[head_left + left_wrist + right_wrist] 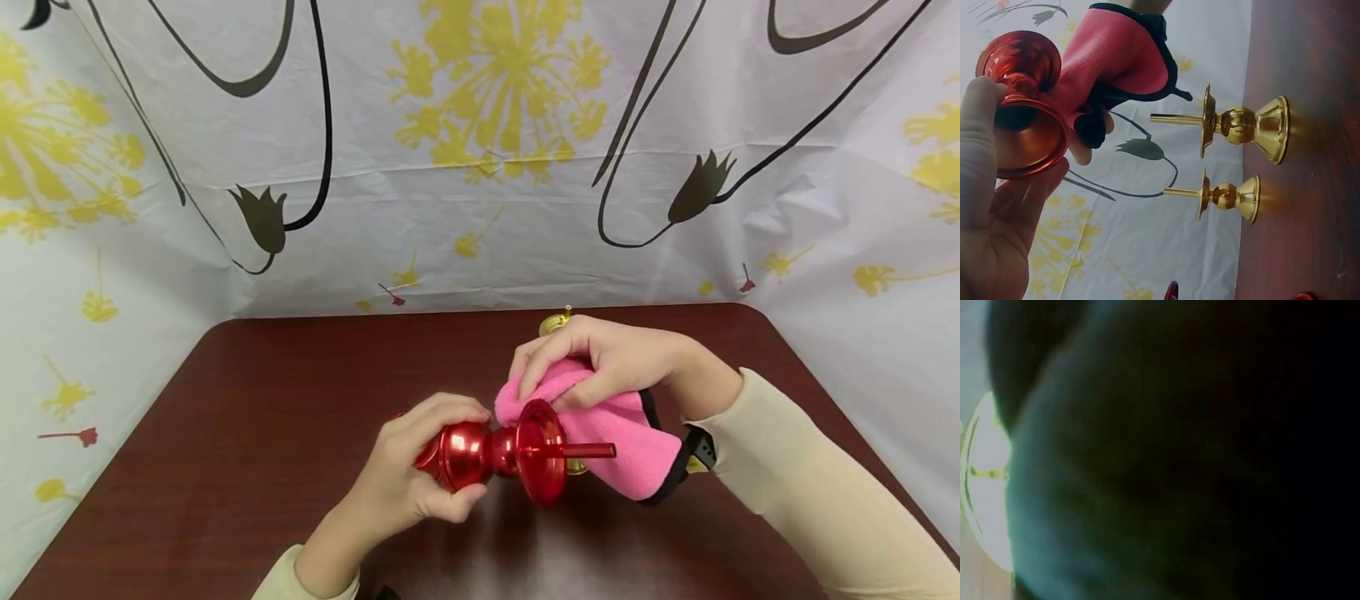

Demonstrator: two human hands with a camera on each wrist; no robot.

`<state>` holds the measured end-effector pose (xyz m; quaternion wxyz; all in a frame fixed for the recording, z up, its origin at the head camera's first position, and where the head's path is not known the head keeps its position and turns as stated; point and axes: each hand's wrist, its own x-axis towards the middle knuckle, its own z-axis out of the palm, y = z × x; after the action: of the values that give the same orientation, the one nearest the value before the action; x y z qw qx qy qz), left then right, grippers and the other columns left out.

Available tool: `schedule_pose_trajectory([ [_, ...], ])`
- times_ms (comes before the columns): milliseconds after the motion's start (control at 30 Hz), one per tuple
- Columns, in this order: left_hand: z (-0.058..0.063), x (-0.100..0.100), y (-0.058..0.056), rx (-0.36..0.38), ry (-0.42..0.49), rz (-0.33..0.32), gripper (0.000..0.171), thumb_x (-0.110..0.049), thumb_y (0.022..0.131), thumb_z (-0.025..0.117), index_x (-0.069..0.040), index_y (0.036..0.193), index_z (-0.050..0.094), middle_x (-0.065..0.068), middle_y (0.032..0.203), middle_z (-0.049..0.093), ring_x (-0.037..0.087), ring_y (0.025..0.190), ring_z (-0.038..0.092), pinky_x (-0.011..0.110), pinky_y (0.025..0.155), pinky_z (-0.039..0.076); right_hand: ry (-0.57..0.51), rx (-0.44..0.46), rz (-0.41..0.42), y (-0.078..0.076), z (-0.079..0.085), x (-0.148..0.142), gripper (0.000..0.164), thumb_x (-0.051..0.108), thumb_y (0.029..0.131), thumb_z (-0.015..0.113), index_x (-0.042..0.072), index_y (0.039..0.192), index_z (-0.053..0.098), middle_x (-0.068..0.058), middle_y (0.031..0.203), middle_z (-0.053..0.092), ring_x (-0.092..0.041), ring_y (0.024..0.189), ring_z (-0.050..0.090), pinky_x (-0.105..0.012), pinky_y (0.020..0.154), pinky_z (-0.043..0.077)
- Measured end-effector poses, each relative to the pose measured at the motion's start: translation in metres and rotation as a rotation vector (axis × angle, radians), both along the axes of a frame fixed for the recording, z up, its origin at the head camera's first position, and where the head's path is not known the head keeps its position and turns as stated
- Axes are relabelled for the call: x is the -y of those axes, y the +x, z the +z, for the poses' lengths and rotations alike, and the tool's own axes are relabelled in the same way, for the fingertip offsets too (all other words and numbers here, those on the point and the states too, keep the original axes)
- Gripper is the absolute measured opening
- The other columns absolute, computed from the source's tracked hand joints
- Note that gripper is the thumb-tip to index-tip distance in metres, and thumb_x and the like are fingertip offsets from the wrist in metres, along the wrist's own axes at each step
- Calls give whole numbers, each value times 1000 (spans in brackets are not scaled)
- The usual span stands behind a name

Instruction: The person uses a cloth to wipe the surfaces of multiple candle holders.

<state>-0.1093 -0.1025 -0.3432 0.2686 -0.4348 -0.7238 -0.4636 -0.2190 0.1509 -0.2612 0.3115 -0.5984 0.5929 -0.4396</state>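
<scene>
A shiny red candlestick [465,454] lies sideways above the table, its thin tube pointing right in the head view. My left hand [408,462] grips it around the base end. The fingers of my right hand [607,358] pinch a pink cloth [637,442] with black edging, bunched against the back of the candlestick's round dish. In the left wrist view the hollow underside of the red base faces the camera. A dark, blurred shape fills most of the right wrist view, so the cloth's contact is hidden there.
Two gold candlesticks, a larger one [1235,125] and a smaller one [1225,195], stand upright on the dark red-brown table [285,417]. Small red pieces [1305,295] show at the left wrist view's lower edge. A flower-patterned sheet [465,225] hangs behind the table.
</scene>
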Motion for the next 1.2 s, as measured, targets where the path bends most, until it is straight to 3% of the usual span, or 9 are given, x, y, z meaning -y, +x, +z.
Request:
schedule_pose_trajectory([
  [167, 2, 1, 4, 78, -10, -20, 45, -14, 74, 83, -5, 113, 64, 10, 108, 66, 18, 100, 64, 25, 83, 58, -44, 58, 13, -1, -10, 2, 43, -12, 86, 59, 14, 118, 70, -15, 119, 63, -27, 114, 56, -30, 83, 54],
  [367, 6, -1, 13, 198, -77, 64, 45, -10, 69, 86, -17, 110, 68, 0, 110, 66, 12, 101, 64, 22, 79, 57, -112, 99, -2, -3, -22, 4, 46, -13, 86, 56, 17, 120, 69, -12, 115, 63, -22, 111, 56, -28, 80, 55],
  [633, 7, -2, 13, 252, -10, 122, 39, -9, 71, 86, -17, 106, 70, 0, 104, 68, 12, 95, 65, 26, 76, 59, -130, 153, -199, -1, -28, 6, 50, -10, 87, 58, 27, 119, 71, -5, 120, 66, -22, 113, 59, -27, 81, 57],
  [767, 7, -1, 12, 276, 32, 138, 39, -7, 72, 86, -15, 106, 70, 1, 104, 69, 13, 95, 65, 27, 74, 60, -170, 193, -298, 1, -33, 8, 49, -7, 89, 58, 29, 118, 71, 2, 117, 68, -14, 107, 62, -23, 78, 57],
  [967, 7, 1, 11, 325, 57, 206, 38, -6, 73, 84, -16, 107, 70, 0, 105, 70, 13, 97, 66, 29, 77, 61, -174, 391, -413, 7, -44, 11, 39, -1, 92, 57, 25, 116, 73, 5, 108, 73, -6, 89, 67, -20, 72, 57],
  [1200, 3, 2, 10, 427, 73, 318, 37, -12, 77, 84, -19, 111, 72, -4, 107, 73, 11, 92, 67, 29, 74, 61, -200, 609, -436, 16, -60, 22, 40, 3, 96, 50, 27, 122, 69, 3, 110, 72, -9, 83, 71, -24, 72, 60],
])
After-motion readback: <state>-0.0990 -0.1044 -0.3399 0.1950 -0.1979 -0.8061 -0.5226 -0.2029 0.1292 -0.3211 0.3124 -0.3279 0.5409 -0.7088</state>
